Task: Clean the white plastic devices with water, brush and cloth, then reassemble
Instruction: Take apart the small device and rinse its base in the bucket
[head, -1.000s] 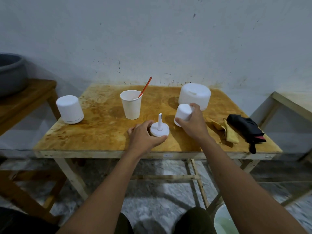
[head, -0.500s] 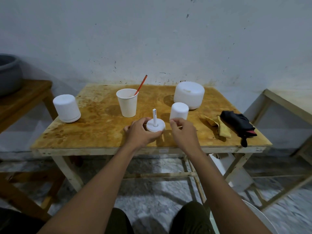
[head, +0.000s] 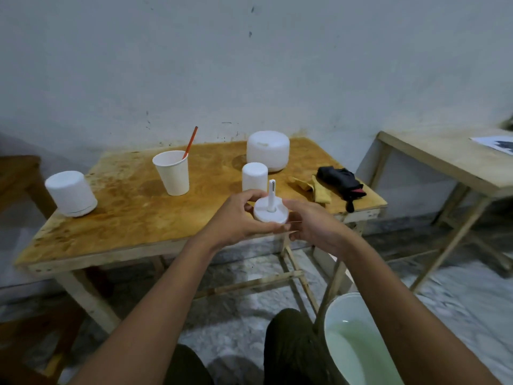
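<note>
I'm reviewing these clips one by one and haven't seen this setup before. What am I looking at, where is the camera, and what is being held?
There is no machine: a person works bare-handed, filmed by a wide-angle camera on their head, looking down. The left hand and right hand hold a white disc base with an upright stem above the table's near edge. On the wooden table stand a paper cup with an orange-handled stick, three white plastic covers, a yellow cloth and a black bundle. A bucket of water sits on the floor.
</note>
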`<state>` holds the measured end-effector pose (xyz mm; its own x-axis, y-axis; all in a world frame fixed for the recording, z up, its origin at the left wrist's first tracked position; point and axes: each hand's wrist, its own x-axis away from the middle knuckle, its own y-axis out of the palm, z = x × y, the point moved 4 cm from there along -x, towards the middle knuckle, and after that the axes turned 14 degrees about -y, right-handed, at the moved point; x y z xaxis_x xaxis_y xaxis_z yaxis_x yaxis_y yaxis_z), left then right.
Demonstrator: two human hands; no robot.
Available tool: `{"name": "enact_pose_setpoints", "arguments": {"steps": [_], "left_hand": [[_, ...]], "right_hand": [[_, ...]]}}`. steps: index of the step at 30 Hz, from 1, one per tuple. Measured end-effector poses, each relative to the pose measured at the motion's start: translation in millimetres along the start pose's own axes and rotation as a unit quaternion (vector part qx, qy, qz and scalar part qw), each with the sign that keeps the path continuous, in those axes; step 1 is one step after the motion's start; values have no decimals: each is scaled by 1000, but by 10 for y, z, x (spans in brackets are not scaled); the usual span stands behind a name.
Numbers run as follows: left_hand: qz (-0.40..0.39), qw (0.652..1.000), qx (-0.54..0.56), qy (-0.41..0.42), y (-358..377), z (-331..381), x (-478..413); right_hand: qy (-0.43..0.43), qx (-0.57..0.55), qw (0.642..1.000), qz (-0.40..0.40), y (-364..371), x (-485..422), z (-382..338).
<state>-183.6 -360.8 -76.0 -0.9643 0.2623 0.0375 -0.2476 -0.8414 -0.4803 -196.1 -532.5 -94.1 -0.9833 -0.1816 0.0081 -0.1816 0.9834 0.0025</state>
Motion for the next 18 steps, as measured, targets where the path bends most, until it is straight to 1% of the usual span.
{"name": "enact_pose_setpoints", "arguments": {"steps": [4, 8, 12, 18], "left_hand": [[-55, 998, 23, 18, 454, 92, 59], [-94, 995, 38, 22, 1012, 92, 56], [-127, 992, 20, 5, 1649, -19, 6], [-181, 983, -13, -22, 2544, -369, -85]], "right_hand": [[-21, -18, 999, 22, -360, 391, 63], [-25, -22, 996, 78, -815, 741, 293], [-8, -15, 991, 133, -1223, 1067, 698], [34, -48, 976, 209, -1660, 1438, 1412]]}}
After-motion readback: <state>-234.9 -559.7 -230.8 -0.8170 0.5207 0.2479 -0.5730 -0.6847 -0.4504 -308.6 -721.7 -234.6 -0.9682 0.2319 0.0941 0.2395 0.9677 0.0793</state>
